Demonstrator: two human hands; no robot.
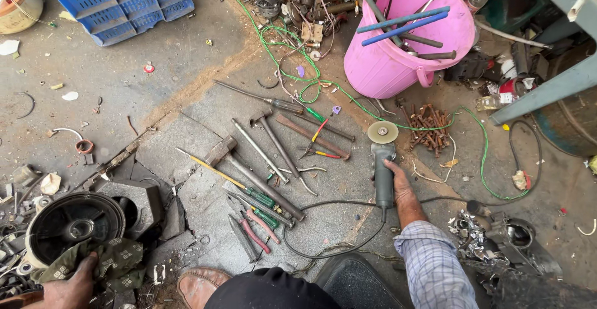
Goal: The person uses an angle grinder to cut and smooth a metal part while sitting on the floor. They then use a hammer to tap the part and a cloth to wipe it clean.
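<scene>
Right hand (398, 181) grips a grinder (382, 160) lying on the floor at 3 o'clock of the hammers (249, 160), while left hand (74, 287) clutches a rag (115, 259) at 7 o'clock.

Up at the far right, among the clutter, a small clear plastic packet (487, 102) with a pale label; just right of it, a red-and-white labelled can (511, 87); no signs or screens
</scene>
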